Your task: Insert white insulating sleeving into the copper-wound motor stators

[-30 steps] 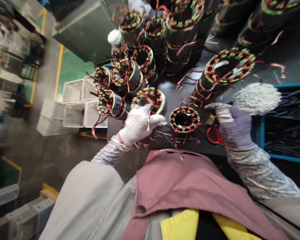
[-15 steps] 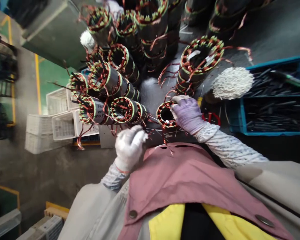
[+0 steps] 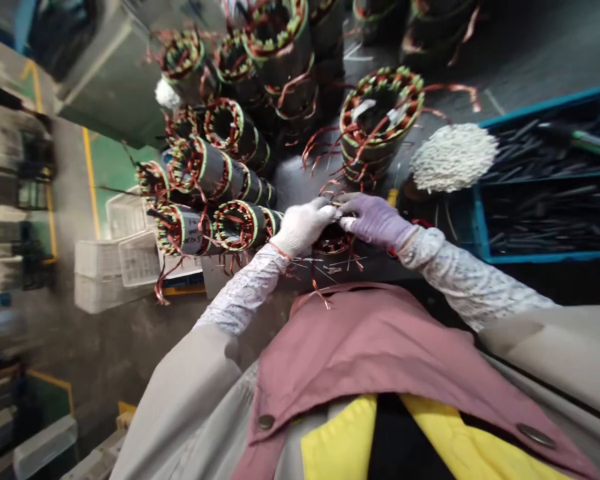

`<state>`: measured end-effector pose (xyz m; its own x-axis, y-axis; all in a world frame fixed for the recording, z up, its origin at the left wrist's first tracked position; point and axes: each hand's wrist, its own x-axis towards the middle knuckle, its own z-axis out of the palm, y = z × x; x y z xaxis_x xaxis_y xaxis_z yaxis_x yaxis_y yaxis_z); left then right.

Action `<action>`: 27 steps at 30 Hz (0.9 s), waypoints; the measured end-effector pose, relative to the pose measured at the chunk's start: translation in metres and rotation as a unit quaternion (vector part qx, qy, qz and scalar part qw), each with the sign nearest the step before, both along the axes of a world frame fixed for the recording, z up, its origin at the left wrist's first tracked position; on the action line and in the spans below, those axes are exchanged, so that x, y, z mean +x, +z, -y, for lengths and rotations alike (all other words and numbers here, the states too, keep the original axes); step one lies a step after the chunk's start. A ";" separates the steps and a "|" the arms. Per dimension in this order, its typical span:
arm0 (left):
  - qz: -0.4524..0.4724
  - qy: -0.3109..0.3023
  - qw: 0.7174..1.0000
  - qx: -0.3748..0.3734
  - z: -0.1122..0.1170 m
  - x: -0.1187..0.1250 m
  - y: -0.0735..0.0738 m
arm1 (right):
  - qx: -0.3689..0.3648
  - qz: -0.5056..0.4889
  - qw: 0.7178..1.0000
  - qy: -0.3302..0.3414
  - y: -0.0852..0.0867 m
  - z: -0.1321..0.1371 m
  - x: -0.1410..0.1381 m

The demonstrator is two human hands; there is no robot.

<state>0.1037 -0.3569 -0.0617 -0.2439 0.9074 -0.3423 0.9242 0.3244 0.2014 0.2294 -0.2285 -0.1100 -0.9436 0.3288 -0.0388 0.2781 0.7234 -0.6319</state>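
Observation:
My left hand (image 3: 305, 227), in a white knit glove, and my right hand (image 3: 375, 221), in a purple-coated glove, meet over a small copper-wound stator (image 3: 333, 240) lying on the dark bench (image 3: 300, 177). Their fingers cover most of its ring, and both seem to grip its upper rim. A wound stator (image 3: 240, 225) lies on its side just left of my left hand. Another stator (image 3: 380, 117) stands upright beyond my right hand, with loose copper leads. Snipped wire ends (image 3: 330, 265) are scattered below the hands.
Several more wound stators are stacked at the top. A white fluffy ball of cord (image 3: 454, 157) sits beside a blue crate of dark rods (image 3: 545, 175). White plastic crates (image 3: 130, 263) stand on the floor beyond the bench's left edge.
My right hand has left the red-handled scissors and closed on the small stator. My left hand has moved right to join it. The whole view has shifted left and down.

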 end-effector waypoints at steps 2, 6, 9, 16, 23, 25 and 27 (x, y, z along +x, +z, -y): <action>0.014 0.008 1.000 0.010 0.002 -0.003 0.003 | -0.002 -0.008 1.000 -0.028 0.009 0.003 0.018; -0.021 0.029 0.999 -0.010 -0.001 0.004 0.011 | 0.031 -0.052 0.998 0.021 0.016 0.014 0.046; 0.002 0.059 0.998 -0.033 -0.008 0.013 0.013 | 0.064 -0.040 0.993 0.093 0.008 0.024 0.048; 0.259 0.089 0.961 0.021 0.006 0.011 0.009 | 0.092 -0.026 0.991 0.089 -0.005 0.033 0.038; 0.093 -0.142 0.964 -0.207 -0.007 -0.008 0.022 | 0.137 -0.008 0.984 0.117 0.005 0.030 0.038; 0.055 -0.204 0.941 -0.264 -0.023 -0.004 0.024 | 0.136 0.000 0.984 0.120 0.007 0.030 0.037; 0.003 -0.236 0.930 -0.282 -0.034 0.004 0.027 | 0.127 0.017 0.984 0.120 0.008 0.032 0.036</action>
<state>0.1074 -0.3227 -0.0348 0.1399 0.5890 -0.7959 0.9898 -0.0610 0.1288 0.2655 -0.2602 -0.1018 -0.9949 0.0992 -0.0168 0.0972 0.9042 -0.4159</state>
